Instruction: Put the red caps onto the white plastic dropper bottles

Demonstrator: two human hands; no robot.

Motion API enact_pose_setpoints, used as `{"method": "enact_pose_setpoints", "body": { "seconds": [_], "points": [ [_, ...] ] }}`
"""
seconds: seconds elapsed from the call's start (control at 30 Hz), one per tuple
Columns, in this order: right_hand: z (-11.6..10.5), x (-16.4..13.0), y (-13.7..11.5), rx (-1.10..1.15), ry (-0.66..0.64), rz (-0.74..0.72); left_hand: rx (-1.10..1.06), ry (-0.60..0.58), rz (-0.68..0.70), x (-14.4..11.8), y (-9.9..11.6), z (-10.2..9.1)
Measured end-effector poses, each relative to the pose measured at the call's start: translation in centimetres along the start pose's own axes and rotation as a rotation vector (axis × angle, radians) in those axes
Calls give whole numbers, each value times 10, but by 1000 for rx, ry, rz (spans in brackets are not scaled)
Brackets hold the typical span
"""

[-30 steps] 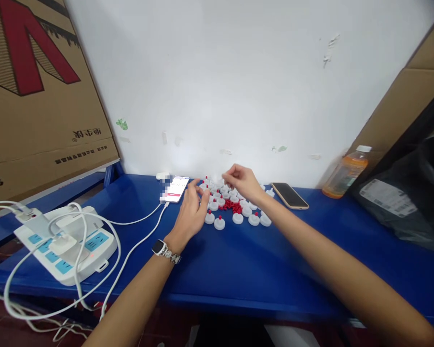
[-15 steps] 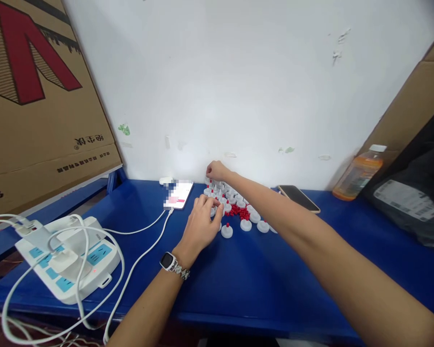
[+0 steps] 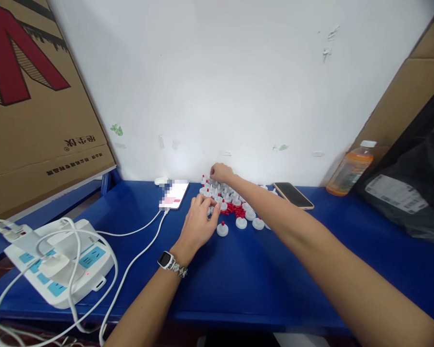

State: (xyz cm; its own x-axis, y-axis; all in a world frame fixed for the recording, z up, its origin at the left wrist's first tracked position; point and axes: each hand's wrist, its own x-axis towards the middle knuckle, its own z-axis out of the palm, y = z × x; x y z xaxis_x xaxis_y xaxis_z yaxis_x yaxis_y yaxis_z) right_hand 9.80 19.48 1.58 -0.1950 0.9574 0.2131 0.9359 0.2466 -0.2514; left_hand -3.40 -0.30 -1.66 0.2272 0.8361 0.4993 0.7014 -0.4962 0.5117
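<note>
A cluster of white nozzle caps, several with red tips, stands on the blue table around a loose pile of small red tips. At the cluster's near left side, my left hand has bent fingers and thumb around a white nozzle cap, partly hidden by them. My right hand reaches over the back of the cluster by the wall, its fingers pinched together; whatever they hold is hidden. The right forearm covers part of the caps.
A lit phone on a charging cable lies left of the caps, a dark phone to the right. A power strip with looping white cables occupies the left. An orange drink bottle and a black bag stand right.
My right hand has shifted a little to the right along the back row, uncovering red-tipped caps at the far left corner. My left hand stays about where it was. The view has turned slightly right.
</note>
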Motion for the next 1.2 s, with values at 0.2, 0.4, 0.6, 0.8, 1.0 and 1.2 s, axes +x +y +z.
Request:
{"method": "enact_pose_setpoints", "body": {
  "seconds": [0.2,0.4,0.6,0.8,1.0,1.2],
  "points": [
    [-12,-14,7,55,65,1,-18,14,-11,-1,-1,-3],
    [-30,-39,31,35,139,10,-14,37,-19,0,0,-1],
    [-28,-35,28,-15,68,104,-3,24,-40,1,0,2],
    [-13,-14,-2,-27,44,136,12,3,-1,1,-2,3],
    [-16,-16,-8,-10,55,149,14,3,6,0,-1,0],
    [-44,-81,4,190,234,23,0,149,34,1,4,-3]
  ]
}}
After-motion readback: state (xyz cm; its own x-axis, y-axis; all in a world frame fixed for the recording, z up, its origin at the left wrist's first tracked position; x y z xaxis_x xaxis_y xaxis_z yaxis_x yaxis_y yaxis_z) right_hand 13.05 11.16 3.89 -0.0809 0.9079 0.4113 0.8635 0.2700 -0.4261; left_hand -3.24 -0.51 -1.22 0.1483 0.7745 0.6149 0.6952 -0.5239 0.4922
